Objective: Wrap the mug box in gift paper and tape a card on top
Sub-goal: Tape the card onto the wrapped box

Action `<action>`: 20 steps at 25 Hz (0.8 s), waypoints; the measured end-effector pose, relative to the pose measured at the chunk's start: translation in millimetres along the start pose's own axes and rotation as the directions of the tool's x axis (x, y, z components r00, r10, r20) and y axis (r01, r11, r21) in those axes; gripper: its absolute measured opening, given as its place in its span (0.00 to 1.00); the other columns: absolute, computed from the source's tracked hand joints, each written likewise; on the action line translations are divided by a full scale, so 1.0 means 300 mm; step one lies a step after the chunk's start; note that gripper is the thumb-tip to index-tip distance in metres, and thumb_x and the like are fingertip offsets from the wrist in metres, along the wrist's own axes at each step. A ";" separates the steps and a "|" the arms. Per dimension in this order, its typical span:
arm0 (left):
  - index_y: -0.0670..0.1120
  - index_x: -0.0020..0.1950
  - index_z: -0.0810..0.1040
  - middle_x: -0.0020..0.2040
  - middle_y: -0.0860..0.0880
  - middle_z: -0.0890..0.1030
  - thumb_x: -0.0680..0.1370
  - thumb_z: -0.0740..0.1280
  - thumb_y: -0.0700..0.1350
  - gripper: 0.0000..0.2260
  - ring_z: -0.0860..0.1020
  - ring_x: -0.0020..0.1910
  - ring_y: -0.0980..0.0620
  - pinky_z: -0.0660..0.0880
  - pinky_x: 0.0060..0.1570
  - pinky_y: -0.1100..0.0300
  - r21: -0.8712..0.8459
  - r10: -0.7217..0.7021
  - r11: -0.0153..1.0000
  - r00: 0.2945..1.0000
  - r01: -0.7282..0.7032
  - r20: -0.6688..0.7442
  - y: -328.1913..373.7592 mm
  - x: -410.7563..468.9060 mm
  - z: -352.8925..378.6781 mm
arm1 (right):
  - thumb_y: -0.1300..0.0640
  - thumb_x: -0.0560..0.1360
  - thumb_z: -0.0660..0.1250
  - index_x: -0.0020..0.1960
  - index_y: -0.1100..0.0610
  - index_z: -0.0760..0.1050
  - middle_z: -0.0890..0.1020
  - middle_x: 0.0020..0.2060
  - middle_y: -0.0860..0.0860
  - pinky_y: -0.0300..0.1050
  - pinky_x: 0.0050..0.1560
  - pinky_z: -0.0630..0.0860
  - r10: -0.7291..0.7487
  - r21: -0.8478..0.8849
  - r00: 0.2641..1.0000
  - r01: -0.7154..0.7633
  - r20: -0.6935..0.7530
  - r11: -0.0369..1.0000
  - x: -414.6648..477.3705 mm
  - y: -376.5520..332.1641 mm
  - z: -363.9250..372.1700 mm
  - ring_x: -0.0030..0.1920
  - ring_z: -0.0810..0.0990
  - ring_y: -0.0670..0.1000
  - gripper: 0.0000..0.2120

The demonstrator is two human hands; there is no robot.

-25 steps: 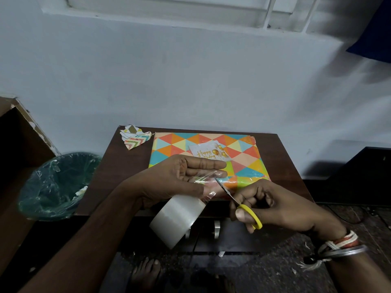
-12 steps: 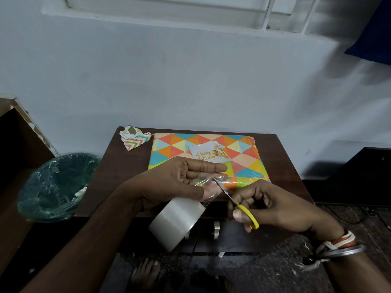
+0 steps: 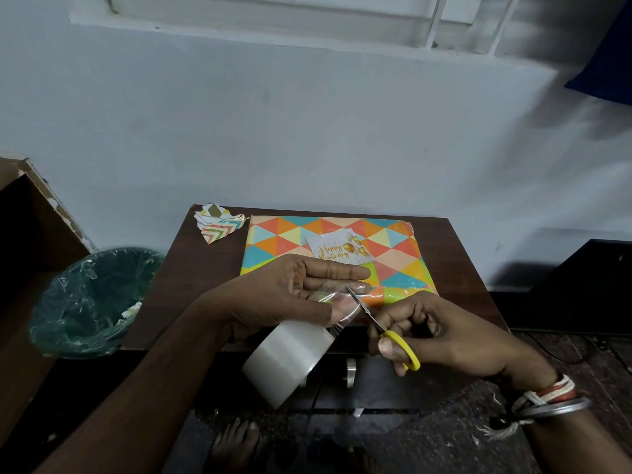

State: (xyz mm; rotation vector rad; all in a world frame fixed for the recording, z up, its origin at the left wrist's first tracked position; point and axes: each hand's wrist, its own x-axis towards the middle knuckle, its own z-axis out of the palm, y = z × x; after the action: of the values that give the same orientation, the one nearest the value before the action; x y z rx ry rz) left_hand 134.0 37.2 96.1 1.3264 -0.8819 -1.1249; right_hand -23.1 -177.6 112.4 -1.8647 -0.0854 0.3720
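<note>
The mug box point(image 3: 393, 248), wrapped in paper with coloured triangles, lies on the dark wooden table point(image 3: 205, 268). A white "Happy Birthday" card point(image 3: 337, 249) rests on its top. In front of the box my left hand point(image 3: 294, 292) pinches a pulled-out strip of clear tape point(image 3: 342, 302), and the tape roll point(image 3: 287, 360) hangs below it. My right hand point(image 3: 444, 336) grips yellow-handled scissors point(image 3: 386, 331); their blades meet the tape strip next to my left fingers.
Crumpled paper scraps point(image 3: 219, 224) lie at the table's far left corner. A bin with a green plastic liner point(image 3: 89, 302) stands left of the table. A dark wooden unit point(image 3: 20, 217) is at far left, a dark cabinet point(image 3: 588, 285) at right. Bare feet point(image 3: 236, 446) show below.
The scissor blades have moved a little further into the tape strip. Both hands and the roll stay almost where they were.
</note>
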 end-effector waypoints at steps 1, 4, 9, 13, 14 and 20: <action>0.45 0.72 0.76 0.68 0.47 0.81 0.77 0.69 0.26 0.27 0.78 0.68 0.49 0.78 0.63 0.59 -0.003 0.003 1.000 1.000 -0.003 0.004 0.000 0.000 0.000 | 0.55 0.79 0.71 0.50 0.67 0.81 0.83 0.34 0.55 0.37 0.42 0.75 0.000 0.000 1.000 0.000 -0.002 1.000 0.000 0.002 0.001 0.35 0.79 0.49 0.12; 0.46 0.72 0.76 0.68 0.47 0.81 0.77 0.69 0.26 0.26 0.79 0.68 0.50 0.78 0.62 0.61 -0.014 0.008 1.000 1.000 -0.007 0.012 0.003 -0.001 0.002 | 0.56 0.79 0.71 0.49 0.68 0.80 0.83 0.33 0.55 0.36 0.42 0.74 -0.002 0.005 1.000 0.002 -0.006 1.000 0.000 0.006 -0.001 0.35 0.79 0.49 0.13; 0.44 0.73 0.75 0.68 0.47 0.81 0.77 0.68 0.25 0.27 0.78 0.69 0.50 0.78 0.62 0.61 -0.003 0.009 1.000 1.000 -0.009 0.005 0.005 -0.002 0.005 | 0.58 0.79 0.71 0.49 0.66 0.81 0.83 0.33 0.53 0.36 0.42 0.74 -0.011 0.001 1.000 0.011 -0.004 1.000 0.003 0.004 0.003 0.34 0.79 0.46 0.10; 0.43 0.73 0.75 0.68 0.46 0.81 0.77 0.68 0.25 0.27 0.80 0.66 0.50 0.78 0.60 0.61 -0.027 0.004 1.000 1.000 -0.004 0.006 0.007 -0.007 0.003 | 0.58 0.79 0.71 0.50 0.65 0.81 0.83 0.34 0.53 0.37 0.42 0.75 -0.003 -0.004 1.000 0.003 -0.003 1.000 0.005 0.007 0.004 0.35 0.80 0.46 0.09; 0.44 0.73 0.75 0.68 0.46 0.81 0.77 0.68 0.25 0.27 0.79 0.67 0.49 0.78 0.62 0.60 -0.025 0.005 1.000 1.000 -0.005 0.002 0.005 -0.007 0.004 | 0.58 0.79 0.71 0.50 0.66 0.81 0.83 0.34 0.53 0.36 0.42 0.75 0.000 0.005 1.000 0.000 -0.001 1.000 0.005 0.006 0.003 0.35 0.80 0.46 0.10; 0.45 0.73 0.75 0.69 0.47 0.81 0.77 0.68 0.26 0.27 0.79 0.68 0.50 0.78 0.62 0.61 -0.035 -0.009 0.999 1.000 0.011 0.030 0.000 -0.004 0.015 | 0.57 0.79 0.69 0.51 0.70 0.80 0.83 0.33 0.51 0.34 0.41 0.73 0.007 0.043 1.000 -0.008 0.019 0.999 -0.002 0.001 -0.002 0.34 0.79 0.45 0.13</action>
State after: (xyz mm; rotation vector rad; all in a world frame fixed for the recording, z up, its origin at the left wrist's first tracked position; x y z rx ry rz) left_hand 129.4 37.1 96.7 1.2896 -0.8744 -1.1656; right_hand -23.5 -178.4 112.5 -1.8194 -0.0823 0.3932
